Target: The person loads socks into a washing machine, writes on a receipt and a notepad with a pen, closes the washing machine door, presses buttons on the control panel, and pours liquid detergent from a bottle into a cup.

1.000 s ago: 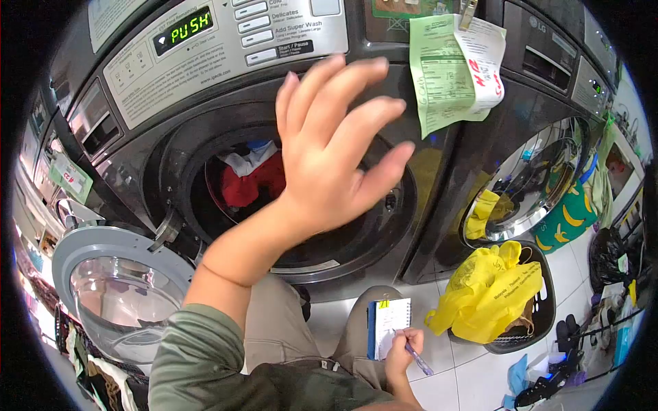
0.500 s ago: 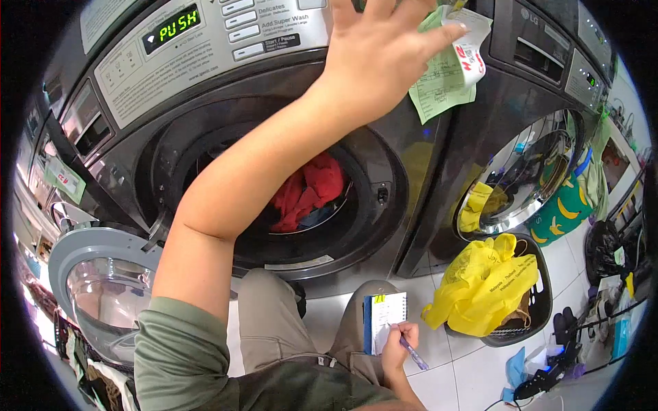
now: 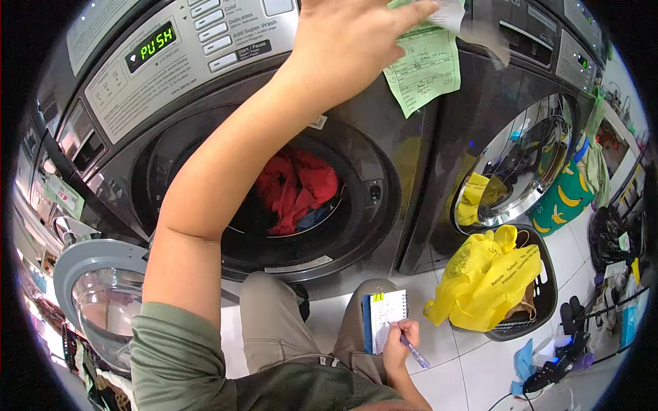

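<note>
My left hand [image 3: 343,51] reaches up to the front of the washing machine, partly cut off by the top edge. One finger is stretched out against a white slip [image 3: 449,15], whose loose part is blurred at the right. Below that finger hangs a green handwritten slip [image 3: 426,72]. My right hand [image 3: 395,344] is closed around a purple pen [image 3: 417,355], its tip at the page of a small spiral notebook [image 3: 389,305] on my right knee. Red clothing [image 3: 301,188] lies in the open drum, and the display [image 3: 151,46] reads "PUSH".
The washer's round door [image 3: 103,294] hangs open on the left. A second machine's door [image 3: 524,171] stands open at right. Beneath it, a black basket [image 3: 545,301] holds a yellow bag [image 3: 483,281]. A green banana-print bag [image 3: 565,198] and shoes [image 3: 569,315] are further right.
The white slip has swung up and right under my left hand, baring more of the green slip's writing. My right hand keeps the pen at the notebook. The view has shifted slightly.
</note>
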`<state>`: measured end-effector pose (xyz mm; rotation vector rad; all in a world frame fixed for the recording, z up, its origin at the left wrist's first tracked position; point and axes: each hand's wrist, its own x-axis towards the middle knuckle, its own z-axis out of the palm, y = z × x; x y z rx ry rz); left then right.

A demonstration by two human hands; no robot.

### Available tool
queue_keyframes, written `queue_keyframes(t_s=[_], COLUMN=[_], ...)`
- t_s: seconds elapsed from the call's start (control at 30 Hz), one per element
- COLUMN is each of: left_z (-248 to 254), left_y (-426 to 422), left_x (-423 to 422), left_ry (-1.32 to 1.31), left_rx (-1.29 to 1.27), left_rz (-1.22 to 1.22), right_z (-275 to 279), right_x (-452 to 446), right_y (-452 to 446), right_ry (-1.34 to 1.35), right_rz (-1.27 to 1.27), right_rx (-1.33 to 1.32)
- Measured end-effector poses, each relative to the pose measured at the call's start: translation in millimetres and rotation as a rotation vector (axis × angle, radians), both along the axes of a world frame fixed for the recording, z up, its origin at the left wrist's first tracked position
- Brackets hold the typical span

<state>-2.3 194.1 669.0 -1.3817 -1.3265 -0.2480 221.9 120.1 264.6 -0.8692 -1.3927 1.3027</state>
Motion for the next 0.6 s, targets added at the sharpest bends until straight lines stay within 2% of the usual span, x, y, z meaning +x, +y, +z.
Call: queue_keyframes(t_s=[0.03,0.07,0.1,0.17,0.2,0.23,0.3,0.33,0.43,0.5,0.57,0.6], left_z=[0,-4,-14,-43,-60,-89,-156,-195,-294,-327,-342,-345], left_y=[0,4,6,1,-19,-26,-46,-53,-80,-92,-96,-97], left_x=[1,-2,-6,-12,5,13,21,29,38,47,64,71], left_ry=[-0.042,0.093,0.090,0.111,0.060,-0.074,-0.451,-0.673,-1.552,-1.928,-1.986,-1.883], left_rx=[-0.042,0.148,0.142,0.292,0.236,0.205,-0.267,-0.467,-0.899,-0.844,-0.772,-0.743], left_rz=[0.018,-0.115,-0.118,-0.280,-0.281,-0.392,-0.496,-0.487,-0.173,-0.197,-0.258,-0.265], right_z=[0,1,2,-3,1,1,17,8,-5,-4,4,4], right_x=[0,0,0,-2,0,1,1,1,0,-5,-6,-7], right_y=[0,0,0,5,0,-1,-2,0,0,2,3,5], right_ry=[0.001,0.000,-0.004,-0.051,-0.109,-0.109,-0.103,-0.097,-0.016,0.190,0.267,0.257], right_rz=[-0.002,-0.004,-0.006,-0.024,-0.040,-0.048,-0.044,-0.050,-0.072,-0.055,-0.021,-0.010], right_rx=[-0.003,0.004,0.010,0.030,0.038,0.011,-0.057,-0.003,-0.022,-0.146,-0.228,-0.240])
